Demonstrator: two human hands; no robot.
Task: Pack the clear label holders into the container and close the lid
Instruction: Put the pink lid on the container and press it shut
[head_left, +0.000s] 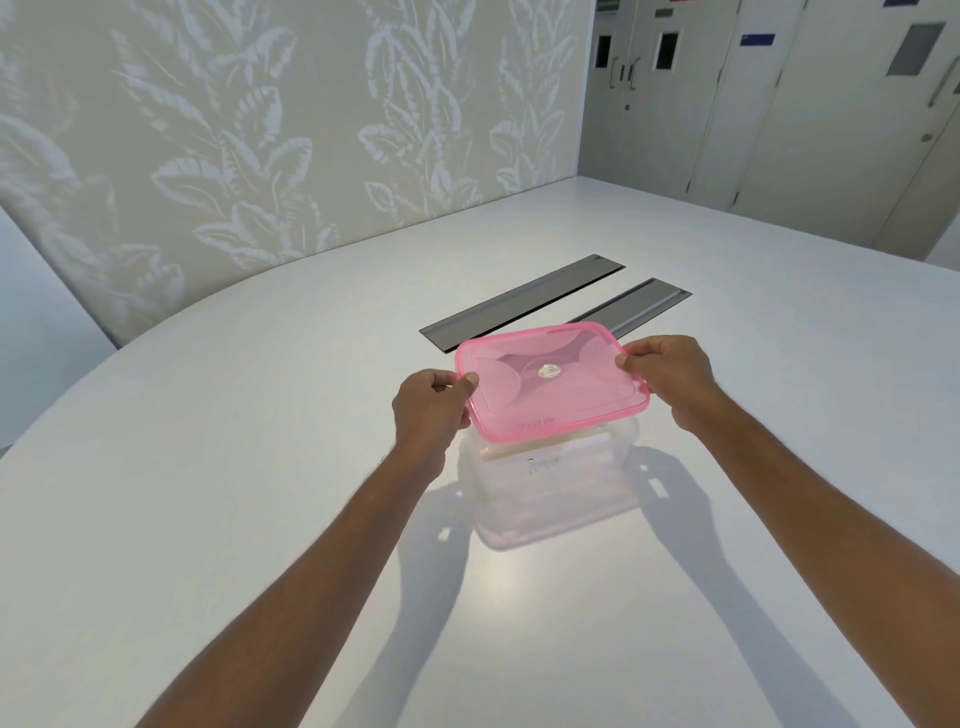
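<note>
A translucent pink lid (550, 382) is held flat over a clear plastic container (556, 493) that stands on the white table (260, 493). My left hand (428, 408) pinches the lid's left edge and my right hand (670, 371) pinches its right edge. The lid's near edge sits at the container's rim; whether it is pressed down I cannot tell. Through the container's clear wall I see stacked clear label holders (545, 449) with a pale strip just under the lid.
Two dark metal cable-slot covers (524, 299) (636, 306) are set into the table just behind the container. A leaf-patterned wall (260, 130) borders the table's far side, and grey doors (779, 104) stand at the back right.
</note>
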